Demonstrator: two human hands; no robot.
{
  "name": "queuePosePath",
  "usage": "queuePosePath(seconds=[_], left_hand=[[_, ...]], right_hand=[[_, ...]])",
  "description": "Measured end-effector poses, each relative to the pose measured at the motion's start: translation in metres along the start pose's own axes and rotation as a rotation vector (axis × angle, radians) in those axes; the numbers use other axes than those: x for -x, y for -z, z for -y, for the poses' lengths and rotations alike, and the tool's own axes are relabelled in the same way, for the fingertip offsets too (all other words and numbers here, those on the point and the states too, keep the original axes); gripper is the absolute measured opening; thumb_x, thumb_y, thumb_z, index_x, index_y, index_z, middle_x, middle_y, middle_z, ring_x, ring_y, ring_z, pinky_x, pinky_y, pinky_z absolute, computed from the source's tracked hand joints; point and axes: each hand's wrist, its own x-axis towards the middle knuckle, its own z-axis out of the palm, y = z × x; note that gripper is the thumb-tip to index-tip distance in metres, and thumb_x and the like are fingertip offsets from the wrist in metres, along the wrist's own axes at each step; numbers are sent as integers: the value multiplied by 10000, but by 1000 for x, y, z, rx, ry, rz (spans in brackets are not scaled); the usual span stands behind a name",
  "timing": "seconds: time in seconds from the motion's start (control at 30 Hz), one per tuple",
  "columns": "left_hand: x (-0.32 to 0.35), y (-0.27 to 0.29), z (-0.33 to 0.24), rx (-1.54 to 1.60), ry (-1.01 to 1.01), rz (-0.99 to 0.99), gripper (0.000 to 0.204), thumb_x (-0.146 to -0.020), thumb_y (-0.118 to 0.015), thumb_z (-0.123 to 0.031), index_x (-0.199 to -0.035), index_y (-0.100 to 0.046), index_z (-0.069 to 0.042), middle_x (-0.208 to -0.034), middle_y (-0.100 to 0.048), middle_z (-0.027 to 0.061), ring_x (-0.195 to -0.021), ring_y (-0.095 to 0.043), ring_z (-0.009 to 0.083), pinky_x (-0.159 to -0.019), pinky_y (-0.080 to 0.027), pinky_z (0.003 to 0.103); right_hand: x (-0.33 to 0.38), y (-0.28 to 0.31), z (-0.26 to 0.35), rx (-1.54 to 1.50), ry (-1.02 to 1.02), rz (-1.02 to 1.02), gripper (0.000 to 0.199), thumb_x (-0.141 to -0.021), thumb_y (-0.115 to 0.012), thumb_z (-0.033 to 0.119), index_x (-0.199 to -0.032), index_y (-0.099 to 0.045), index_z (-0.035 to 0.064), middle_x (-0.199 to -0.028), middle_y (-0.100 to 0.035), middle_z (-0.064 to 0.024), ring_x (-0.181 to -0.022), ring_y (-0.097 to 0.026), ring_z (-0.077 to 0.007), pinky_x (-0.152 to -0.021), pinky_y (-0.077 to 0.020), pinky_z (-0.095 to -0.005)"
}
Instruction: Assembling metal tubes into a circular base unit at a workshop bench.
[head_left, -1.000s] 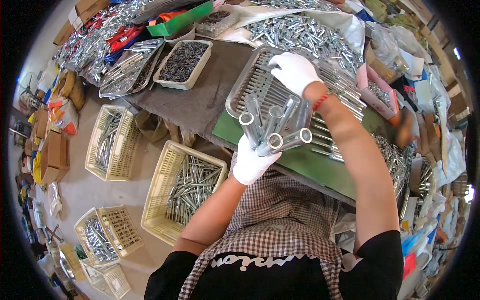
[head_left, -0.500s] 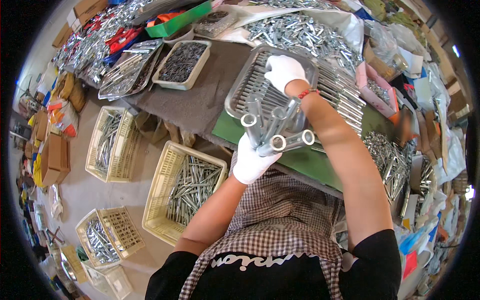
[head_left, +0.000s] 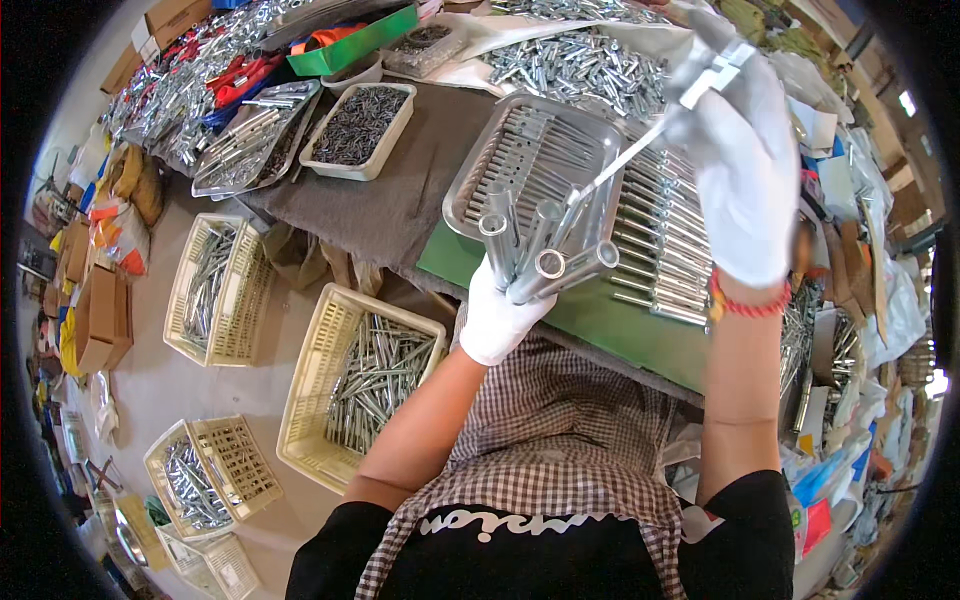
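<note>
My left hand (head_left: 503, 325), in a white glove, is closed around a bundle of shiny metal tubes (head_left: 548, 265) whose open ends point up and outward. My right hand (head_left: 745, 190), gloved too and blurred by motion, is raised to the right of the tray. Its fingers close on a slim metal rod (head_left: 632, 152) with a wider piece at the upper end; the lower end slants down to the tubes. Between and beyond the hands, a metal tray (head_left: 458, 212) holds rows of rods and drilled tubes. More silver rods (head_left: 660, 255) lie side by side right of it.
Under the tray lies a green board (head_left: 640, 345) on the cloth-covered table (head_left: 400, 215). A cream bin of dark small parts (head_left: 360, 125) stands at the left. Plastic crates (head_left: 300, 420) of metal rods sit on the floor. Loose metal pieces (head_left: 590, 75) are heaped at the back.
My right hand has moved from over the tray to the right, and a metal rod now shows in it. My left hand still grips the tubes in nearly the same place.
</note>
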Motion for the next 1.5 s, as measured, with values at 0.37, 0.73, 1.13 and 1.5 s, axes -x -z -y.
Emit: queuePosePath(seconds=[0.37, 0.73, 1.13, 1.5], left_hand=[[-2, -3, 3, 65, 35, 6, 409, -666, -704, -4, -1042, -542, -17, -927, -622, 40, -820, -578, 103, -753, -479, 264], [2, 2, 5, 2, -153, -62, 531, -745, -738, -88, -1198, -474, 2, -1137, -564, 66, -970, -544, 124, -816, -472, 286], [-1, -2, 0, 80, 74, -90, 501, -759, -714, -43, -1204, -486, -18, -1039, -588, 78, -838, -584, 142, -690, -501, 281], [49, -115, 24, -168, -14, 468, 582, -750, -703, -60, -1252, -414, 0, -1146, -582, 121, -980, -604, 217, -806, -504, 306]], right_hand=[[50, -22, -6, 445, 196, 301, 555, -712, -664, -34, -1244, -524, 46, -882, -629, -38, -805, -613, -126, -756, -494, -266], [48, -28, -11, 595, 403, 434, 285, -716, -664, 114, -989, -582, 113, -673, -580, -46, -646, -588, -266, -646, -464, -365], [100, 7, 0, 637, 211, 41, 613, -674, -737, 280, -1198, -526, 41, -1070, -598, -129, -1001, -552, -325, -890, -429, -412], [163, 37, 7, 74, -89, -362, 1052, -553, -834, 108, -1449, -284, 72, -1364, -435, -132, -1184, -479, -221, -1011, -377, -354]])
